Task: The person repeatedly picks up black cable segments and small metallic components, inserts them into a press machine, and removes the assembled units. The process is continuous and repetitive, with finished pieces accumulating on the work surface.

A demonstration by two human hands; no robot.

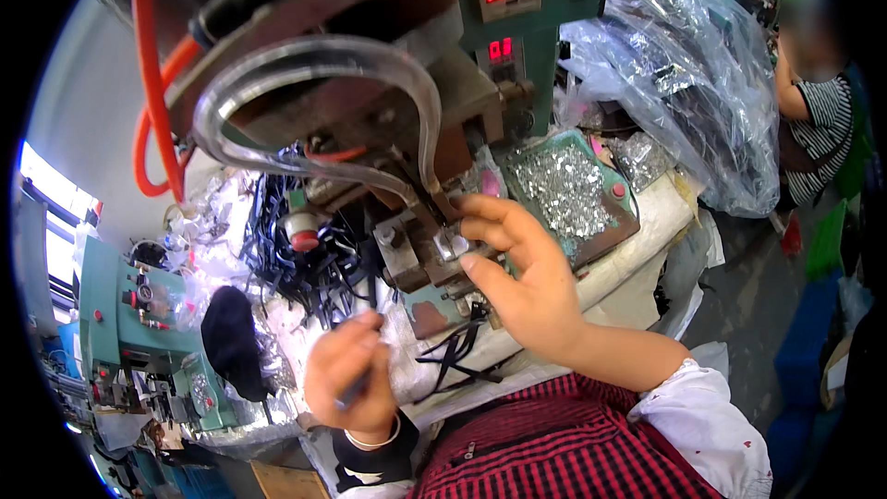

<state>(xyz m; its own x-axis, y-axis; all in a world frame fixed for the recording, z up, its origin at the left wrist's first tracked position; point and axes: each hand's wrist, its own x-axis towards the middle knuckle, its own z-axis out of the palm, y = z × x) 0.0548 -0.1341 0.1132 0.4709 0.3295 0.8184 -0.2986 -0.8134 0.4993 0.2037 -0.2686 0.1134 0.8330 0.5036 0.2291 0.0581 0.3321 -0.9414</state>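
My right hand (525, 270) reaches up to the head of a green press machine (434, 249), its fingertips pinching a small silver metal piece (455, 242) at the die block. My left hand (349, 371) is lower, closed around a black strap (362, 379) whose loose ends trail right across the white bench top. A clear curved feed tube (277, 74) runs down to the die from the machine's round plate.
A teal tray (605, 222) heaped with small silver metal parts sits right of the machine. Black straps (305, 259) are piled at the left. A big clear plastic bag (684, 65) fills the upper right beside a person in a striped shirt (818, 120). Another green machine (139, 314) stands at the left.
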